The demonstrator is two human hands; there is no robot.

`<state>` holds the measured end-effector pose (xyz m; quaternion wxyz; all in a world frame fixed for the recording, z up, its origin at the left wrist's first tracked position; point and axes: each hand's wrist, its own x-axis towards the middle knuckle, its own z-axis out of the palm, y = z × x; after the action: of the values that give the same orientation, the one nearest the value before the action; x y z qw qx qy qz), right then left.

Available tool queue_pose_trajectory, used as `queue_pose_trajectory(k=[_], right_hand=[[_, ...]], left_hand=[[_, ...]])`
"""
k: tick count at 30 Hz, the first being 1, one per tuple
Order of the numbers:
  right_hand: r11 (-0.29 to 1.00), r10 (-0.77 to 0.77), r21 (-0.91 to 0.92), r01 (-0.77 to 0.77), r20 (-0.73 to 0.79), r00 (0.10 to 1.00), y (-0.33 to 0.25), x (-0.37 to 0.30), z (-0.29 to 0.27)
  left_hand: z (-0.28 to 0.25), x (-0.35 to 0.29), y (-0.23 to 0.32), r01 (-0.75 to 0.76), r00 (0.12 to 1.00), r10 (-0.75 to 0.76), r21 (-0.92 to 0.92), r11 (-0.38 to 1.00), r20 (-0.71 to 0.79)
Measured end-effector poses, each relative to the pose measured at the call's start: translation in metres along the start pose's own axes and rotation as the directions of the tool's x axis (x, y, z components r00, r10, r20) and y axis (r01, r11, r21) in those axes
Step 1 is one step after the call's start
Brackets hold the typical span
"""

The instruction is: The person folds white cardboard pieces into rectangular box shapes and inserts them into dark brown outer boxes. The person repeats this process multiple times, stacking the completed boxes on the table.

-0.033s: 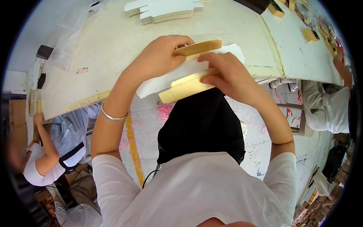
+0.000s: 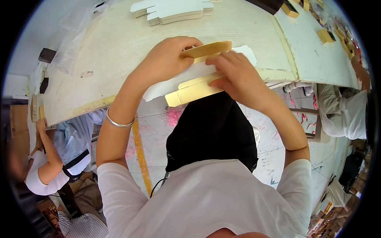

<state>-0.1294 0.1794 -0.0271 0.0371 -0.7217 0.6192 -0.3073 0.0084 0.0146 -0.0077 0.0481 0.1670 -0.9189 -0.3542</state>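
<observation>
At the table's near edge lies a partly folded cardboard box blank (image 2: pixel 190 93), yellow-gold on some panels and white on others. Its far gold panel (image 2: pixel 214 48) stands up, and my left hand (image 2: pixel 170 57) pinches that panel's left end between thumb and fingers. Over the middle of the blank my right hand (image 2: pixel 240 77) is curled, its fingertips at the far panel and its thumb on the near gold panel. That near panel juts past the table edge above my lap. My right hand hides part of the blank.
A stack of flat white box blanks (image 2: pixel 178 12) lies on the table (image 2: pixel 115 51) ahead. Small gold boxes (image 2: pixel 325 36) and a dark brown block (image 2: pixel 268 4) are at the far right. Clear plastic (image 2: pixel 69 43) lies left. Other people (image 2: pixel 47 170) sit at both sides.
My right hand's fingers have shifted slightly. The near gold panel has moved a little up and left and tilted slightly; my left hand keeps almost the same place.
</observation>
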Motion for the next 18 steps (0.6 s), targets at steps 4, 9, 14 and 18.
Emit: queue_pose_trajectory(k=[4, 9, 14, 18], right_hand=[[0.863, -0.453, -0.284, 0.418, -0.068, 0.889, -0.010, -0.014, 0.019], [0.918, -0.283, -0.264, 0.295, 0.082, 0.956, -0.018, -0.010, 0.019], [0.998, -0.015, -0.050, 0.041, 0.428, 0.904, -0.007, 0.049, 0.000], [0.959, -0.169, -0.130, 0.252, 0.450, 0.877, -0.004, 0.062, -0.009]], left_hand=[[0.003, -0.005, -0.007, -0.047, 0.996, 0.042, -0.056, 0.997, -0.083], [0.006, -0.005, -0.008, -0.048, 0.994, 0.047, -0.001, 0.999, -0.100], [-0.003, -0.015, -0.010, -0.164, 0.982, 0.176, 0.149, 0.975, -0.073], [-0.009, -0.028, 0.001, -0.050, 0.995, 0.048, -0.015, 0.999, -0.085]])
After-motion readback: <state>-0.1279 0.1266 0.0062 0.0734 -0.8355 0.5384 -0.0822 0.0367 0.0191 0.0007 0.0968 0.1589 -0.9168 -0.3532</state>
